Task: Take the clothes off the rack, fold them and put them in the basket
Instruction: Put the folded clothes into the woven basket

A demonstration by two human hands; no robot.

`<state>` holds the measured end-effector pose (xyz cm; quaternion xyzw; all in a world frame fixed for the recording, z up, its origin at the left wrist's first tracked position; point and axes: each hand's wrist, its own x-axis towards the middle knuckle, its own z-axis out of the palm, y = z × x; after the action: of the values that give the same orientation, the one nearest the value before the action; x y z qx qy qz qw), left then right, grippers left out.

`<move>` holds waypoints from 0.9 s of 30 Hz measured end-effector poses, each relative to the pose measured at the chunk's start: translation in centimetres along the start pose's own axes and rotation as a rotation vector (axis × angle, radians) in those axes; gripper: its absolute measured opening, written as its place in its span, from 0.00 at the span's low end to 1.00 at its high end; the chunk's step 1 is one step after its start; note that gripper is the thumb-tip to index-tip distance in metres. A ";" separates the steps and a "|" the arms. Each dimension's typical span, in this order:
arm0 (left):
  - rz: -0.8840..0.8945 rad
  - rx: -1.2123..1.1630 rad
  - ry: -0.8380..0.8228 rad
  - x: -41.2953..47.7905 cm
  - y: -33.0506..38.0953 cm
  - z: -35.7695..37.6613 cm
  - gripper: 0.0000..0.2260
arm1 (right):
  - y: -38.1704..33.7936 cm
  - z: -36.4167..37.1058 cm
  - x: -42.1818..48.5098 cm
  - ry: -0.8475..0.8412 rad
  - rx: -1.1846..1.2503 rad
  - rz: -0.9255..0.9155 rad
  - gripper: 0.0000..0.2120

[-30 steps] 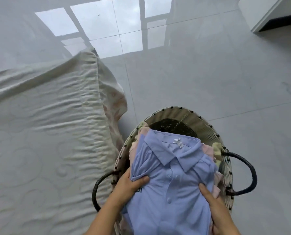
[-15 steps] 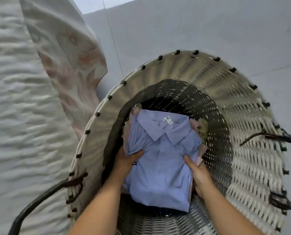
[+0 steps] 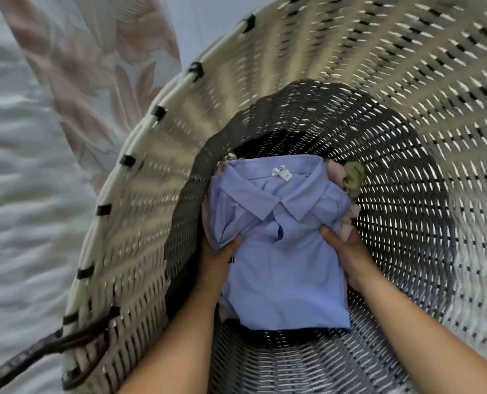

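Note:
A folded light-blue collared shirt (image 3: 282,251) tops a stack of folded clothes deep inside the woven basket (image 3: 407,137). My left hand (image 3: 218,257) grips the stack's left side, thumb over the blue cloth. My right hand (image 3: 346,248) grips its right side, thumb on top and fingers hidden underneath. Pink cloth (image 3: 336,172) and a green piece (image 3: 354,176) stick out from under the shirt. Both forearms reach down past the basket's rim.
The basket has a cream upper wall, a dark lower wall and a dark handle (image 3: 46,348) at the lower left. A white textured bedspread (image 3: 17,194) and a floral sheet (image 3: 94,81) lie to the left of it.
My hands have lowered the stack from rim level deep into the basket. The view has closed in, so the basket wall now fills the frame.

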<state>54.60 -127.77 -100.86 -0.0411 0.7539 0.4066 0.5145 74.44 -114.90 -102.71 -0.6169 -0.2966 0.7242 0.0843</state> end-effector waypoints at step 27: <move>0.317 1.218 -0.222 -1.6 3.6 2.9 0.38 | -2.6 2.0 -1.0 0.272 -0.595 0.059 0.22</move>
<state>55.80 -124.04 -97.91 0.4132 0.7889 -0.0219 0.4543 72.17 -113.94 -100.40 -0.7138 -0.4632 0.5189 -0.0821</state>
